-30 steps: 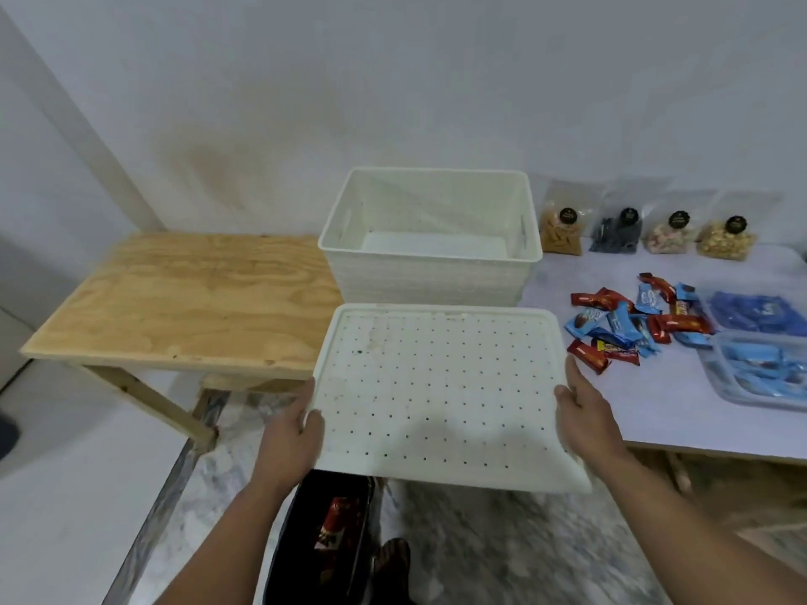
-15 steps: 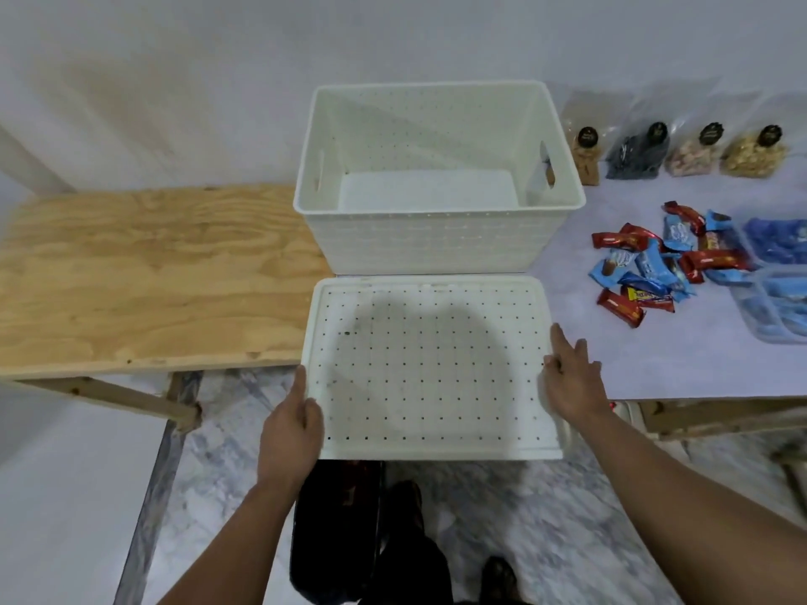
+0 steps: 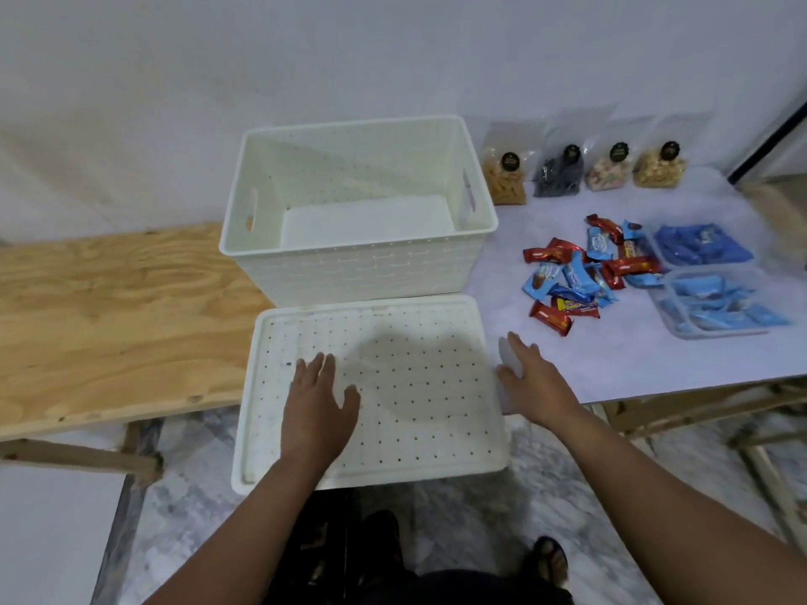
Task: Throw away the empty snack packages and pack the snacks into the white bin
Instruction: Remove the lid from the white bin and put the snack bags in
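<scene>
The white bin (image 3: 362, 272) stands open and empty on the table's middle. Its perforated white lid (image 3: 419, 386) lies flat in front of it, overhanging the table's near edge. My left hand (image 3: 319, 399) rests flat on the lid's left part, fingers straight. My right hand (image 3: 530, 377) is at the lid's right edge with fingers spread, holding nothing. A heap of red and blue snack bars (image 3: 581, 272) lies right of the bin. Two clear trays of blue packets (image 3: 716, 299) sit further right.
Four clear bags of nuts and snacks (image 3: 585, 172) stand against the wall at the back right. A bare plywood tabletop (image 3: 109, 316) adjoins on the left. A dark bag (image 3: 332, 552) sits on the marble floor beneath the lid, next to my feet.
The lid has been set down in front of the bin. My left hand let go of its edge and now lies on top; my right hand has released its grip at the right edge.
</scene>
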